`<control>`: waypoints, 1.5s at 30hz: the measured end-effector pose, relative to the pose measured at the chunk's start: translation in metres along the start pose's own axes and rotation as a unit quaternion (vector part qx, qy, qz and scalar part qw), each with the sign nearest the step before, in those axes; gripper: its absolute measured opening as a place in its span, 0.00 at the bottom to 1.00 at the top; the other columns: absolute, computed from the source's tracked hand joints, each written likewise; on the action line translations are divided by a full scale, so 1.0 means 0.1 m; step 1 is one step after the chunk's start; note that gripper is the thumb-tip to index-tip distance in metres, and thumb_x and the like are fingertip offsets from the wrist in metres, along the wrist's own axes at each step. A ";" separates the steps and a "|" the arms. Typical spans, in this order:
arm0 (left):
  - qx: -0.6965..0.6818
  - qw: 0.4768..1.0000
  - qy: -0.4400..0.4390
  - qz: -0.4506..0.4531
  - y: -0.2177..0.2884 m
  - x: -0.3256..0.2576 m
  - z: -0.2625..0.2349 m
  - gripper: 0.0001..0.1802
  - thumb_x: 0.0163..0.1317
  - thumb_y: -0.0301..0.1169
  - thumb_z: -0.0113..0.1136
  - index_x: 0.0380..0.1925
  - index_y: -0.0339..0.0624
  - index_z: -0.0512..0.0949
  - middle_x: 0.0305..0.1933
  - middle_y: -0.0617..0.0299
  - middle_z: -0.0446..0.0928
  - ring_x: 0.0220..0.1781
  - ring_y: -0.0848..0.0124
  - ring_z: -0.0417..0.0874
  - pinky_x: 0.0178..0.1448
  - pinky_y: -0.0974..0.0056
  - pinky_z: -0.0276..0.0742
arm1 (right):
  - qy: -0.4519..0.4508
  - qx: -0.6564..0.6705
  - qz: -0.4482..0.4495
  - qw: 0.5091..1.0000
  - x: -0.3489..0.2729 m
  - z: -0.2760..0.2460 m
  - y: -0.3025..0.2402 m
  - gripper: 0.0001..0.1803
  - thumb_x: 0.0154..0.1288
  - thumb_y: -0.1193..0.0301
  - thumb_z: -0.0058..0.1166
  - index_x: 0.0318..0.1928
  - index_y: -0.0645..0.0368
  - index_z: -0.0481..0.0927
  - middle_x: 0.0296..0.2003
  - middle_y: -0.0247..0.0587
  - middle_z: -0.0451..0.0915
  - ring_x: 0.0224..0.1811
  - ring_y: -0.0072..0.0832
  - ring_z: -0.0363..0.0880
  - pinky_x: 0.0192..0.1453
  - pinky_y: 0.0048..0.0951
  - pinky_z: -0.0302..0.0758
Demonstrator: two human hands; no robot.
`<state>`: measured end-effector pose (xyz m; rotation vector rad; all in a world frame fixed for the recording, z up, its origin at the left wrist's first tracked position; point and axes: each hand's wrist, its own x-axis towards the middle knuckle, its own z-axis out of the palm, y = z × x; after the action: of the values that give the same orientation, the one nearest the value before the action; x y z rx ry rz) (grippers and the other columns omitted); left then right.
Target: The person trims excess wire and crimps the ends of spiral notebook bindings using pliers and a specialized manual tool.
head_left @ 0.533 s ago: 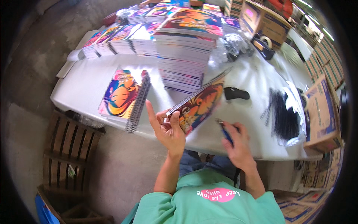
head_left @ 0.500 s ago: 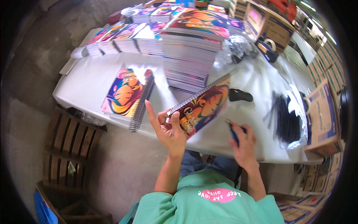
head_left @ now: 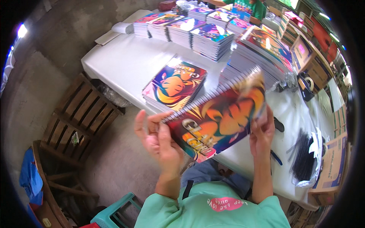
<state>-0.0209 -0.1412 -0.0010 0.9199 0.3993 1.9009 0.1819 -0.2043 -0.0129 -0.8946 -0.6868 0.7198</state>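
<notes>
A spiral notebook (head_left: pixel 220 117) with a colourful illustrated cover is held up tilted in front of me, above the table's near edge. My left hand (head_left: pixel 165 146) pinches its lower-left corner by the coil, the other fingers raised. At the right edge, my right hand (head_left: pixel 262 131) grips it, with the fingertips partly hidden. Blue-handled pliers (head_left: pixel 276 157) lie on the table beside my right wrist. Behind the held notebook, a small stack of coil-bound notebooks (head_left: pixel 175 85) rests on the table.
A tall stack of unbound books (head_left: pixel 247 62) stands behind the held notebook, with more stacks (head_left: pixel 211 34) farther back. Loose black coils (head_left: pixel 304 155) lie at right near a carton (head_left: pixel 330 163) and a tape dispenser (head_left: pixel 306 85). A person in green (head_left: pixel 247 7) is across the table. A wooden chair (head_left: pixel 81 117) stands left.
The pliers have left my right hand and lie on the table. That hand now grips the notebook, which is raised nearer. The view has shifted left.
</notes>
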 end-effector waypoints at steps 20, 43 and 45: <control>0.293 0.952 0.085 0.006 -1.23 1.26 -1.01 0.16 0.68 0.30 0.39 0.42 0.33 0.75 0.46 0.54 0.71 0.46 0.68 0.73 0.53 0.63 0.68 | 0.010 -0.390 -0.090 0.916 1.72 1.16 1.84 0.16 0.67 0.61 0.43 0.45 0.56 0.79 0.43 0.50 0.77 0.48 0.47 0.74 0.55 0.42 0.69; 0.427 0.772 -0.350 0.316 -1.04 0.34 1.55 0.29 0.64 0.46 0.52 0.59 0.39 0.69 0.62 0.50 0.68 0.66 0.55 0.66 0.68 0.50 0.57 | 0.057 -0.428 0.092 0.897 2.31 -0.42 -0.98 0.31 0.47 0.41 0.65 0.41 0.54 0.79 0.33 0.32 0.77 0.34 0.24 0.73 0.41 0.35 0.74; 0.466 0.730 -0.376 0.330 -1.22 0.21 1.66 0.30 0.64 0.50 0.50 0.60 0.42 0.69 0.62 0.53 0.69 0.67 0.58 0.65 0.68 0.49 0.54 | 0.059 -0.422 0.093 0.900 2.39 -0.61 -1.11 0.25 0.49 0.49 0.68 0.39 0.54 0.81 0.30 0.31 0.79 0.30 0.22 0.76 0.35 0.32 0.74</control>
<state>0.1723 -0.0806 0.0435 2.6865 0.5686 1.6180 0.3952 -0.0915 0.1087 -1.8078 -0.8214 0.5141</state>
